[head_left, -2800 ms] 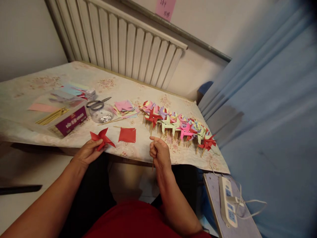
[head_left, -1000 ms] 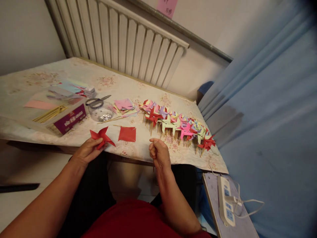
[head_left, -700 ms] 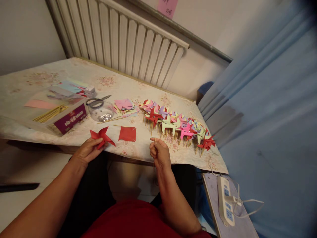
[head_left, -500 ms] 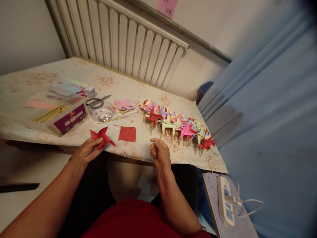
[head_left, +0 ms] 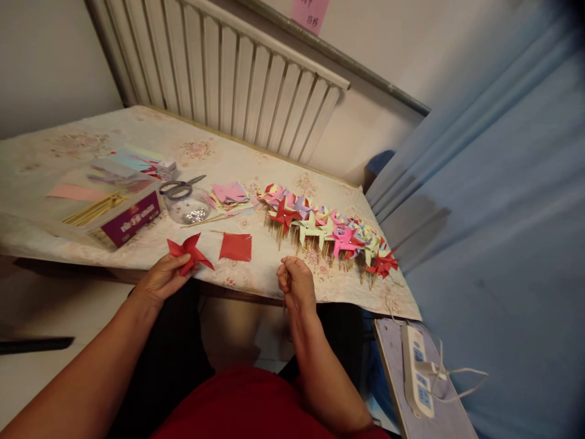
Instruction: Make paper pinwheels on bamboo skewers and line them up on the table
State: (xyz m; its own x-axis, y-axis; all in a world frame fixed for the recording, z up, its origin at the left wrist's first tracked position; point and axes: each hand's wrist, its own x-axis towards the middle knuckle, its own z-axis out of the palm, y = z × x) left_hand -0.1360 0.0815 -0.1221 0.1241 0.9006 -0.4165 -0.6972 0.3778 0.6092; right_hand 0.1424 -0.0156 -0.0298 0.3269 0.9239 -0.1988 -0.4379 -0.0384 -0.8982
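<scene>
this looks like a home room used for paper craft; which room, i cannot tell. a floral cloth [head_left: 201, 149] covers the worktop [head_left: 150, 131], a white ribbed radiator [head_left: 237, 73] lies beyond its far edge, and a long blue curtain [head_left: 493, 183] hangs past its right edge. a household power strip [head_left: 412, 366] sits beyond the near right corner. the craft shows in paper pinwheels [head_left: 311, 228] clustered toward the right edge, with scissors [head_left: 189, 183] and a box [head_left: 132, 219] of sticks [head_left: 95, 210] toward the left.

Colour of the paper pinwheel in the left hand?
The paper pinwheel in the left hand is plain red; it shows in the head view, the only one.
</scene>
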